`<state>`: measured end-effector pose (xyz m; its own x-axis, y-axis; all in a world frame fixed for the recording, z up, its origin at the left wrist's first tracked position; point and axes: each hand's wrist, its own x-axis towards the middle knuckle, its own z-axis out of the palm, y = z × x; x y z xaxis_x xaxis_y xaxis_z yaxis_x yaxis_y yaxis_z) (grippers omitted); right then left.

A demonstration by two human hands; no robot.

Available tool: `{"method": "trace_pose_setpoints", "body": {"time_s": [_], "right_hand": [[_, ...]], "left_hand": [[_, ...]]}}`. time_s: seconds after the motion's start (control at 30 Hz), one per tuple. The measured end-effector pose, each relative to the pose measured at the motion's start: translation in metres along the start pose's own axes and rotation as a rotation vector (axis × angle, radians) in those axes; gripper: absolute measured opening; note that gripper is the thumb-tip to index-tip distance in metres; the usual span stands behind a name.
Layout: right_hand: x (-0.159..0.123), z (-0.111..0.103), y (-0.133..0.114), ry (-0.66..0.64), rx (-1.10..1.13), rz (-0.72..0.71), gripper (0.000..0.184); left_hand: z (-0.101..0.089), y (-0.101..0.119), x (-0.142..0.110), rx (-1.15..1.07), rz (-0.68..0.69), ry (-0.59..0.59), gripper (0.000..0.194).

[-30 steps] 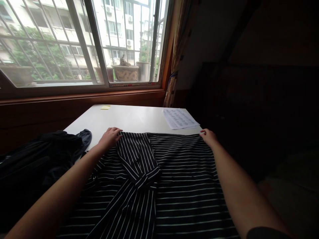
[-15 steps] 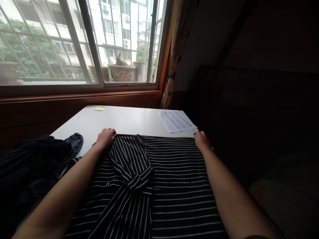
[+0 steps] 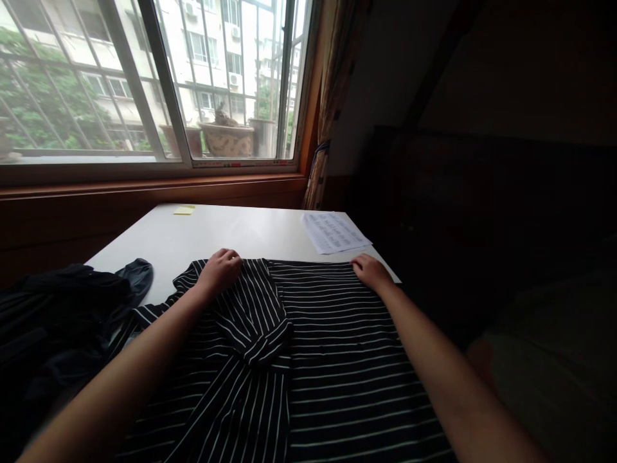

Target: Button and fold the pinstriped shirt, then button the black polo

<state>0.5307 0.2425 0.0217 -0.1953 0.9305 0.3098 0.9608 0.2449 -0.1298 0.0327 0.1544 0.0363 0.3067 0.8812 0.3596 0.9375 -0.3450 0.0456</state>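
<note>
A black garment with thin white stripes [image 3: 337, 360] lies spread over the near part of the white table [image 3: 231, 228]. It has a knotted tie [image 3: 265, 344] on its front; whether it is a dress or a top I cannot tell. My left hand [image 3: 222, 273] is closed on its far edge, left of the middle, with fingertips partly hidden. At the right end of that edge, my right hand [image 3: 372, 272] pinches the cloth. A loose striped part of the garment sticks out beyond my left hand. The near end runs out of view.
Dark crumpled clothes [image 3: 62, 321] lie at the left. Printed sheets of paper [image 3: 335, 231] rest at the table's far right corner, a yellow sticky note [image 3: 184, 210] at its far left. Behind stand a barred window [image 3: 231, 83] and a curtain [image 3: 328, 116].
Both hands have come closer together along the far edge, left hand rightward and right hand leftward. More striped cloth now shows left of my left hand. The view has shifted slightly.
</note>
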Motion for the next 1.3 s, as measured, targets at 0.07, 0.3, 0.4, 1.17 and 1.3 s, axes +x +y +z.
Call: {"method": "trace_pose_setpoints", "body": {"time_s": [0.07, 0.3, 0.4, 1.17, 1.3], "right_hand": [[-0.004, 0.006, -0.008, -0.037, 0.01, -0.029, 0.023], [-0.008, 0.015, 0.003, -0.097, 0.022, 0.074, 0.038], [-0.006, 0.014, 0.011, -0.143, 0.05, 0.081, 0.04], [-0.209, -0.099, 0.062, -0.013, 0.229, 0.41, 0.035], [-0.256, -0.102, 0.06, 0.003, 0.242, 0.408, 0.043]], "left_hand": [[0.003, 0.01, -0.005, -0.022, 0.049, -0.046, 0.03], [0.025, 0.013, -0.016, -0.032, -0.035, -0.158, 0.052], [0.03, 0.009, -0.014, -0.034, -0.068, -0.203, 0.055], [-0.005, 0.036, -0.04, -0.034, 0.002, -0.041, 0.052], [-0.031, 0.05, -0.089, -0.061, 0.158, 0.033, 0.047]]}}
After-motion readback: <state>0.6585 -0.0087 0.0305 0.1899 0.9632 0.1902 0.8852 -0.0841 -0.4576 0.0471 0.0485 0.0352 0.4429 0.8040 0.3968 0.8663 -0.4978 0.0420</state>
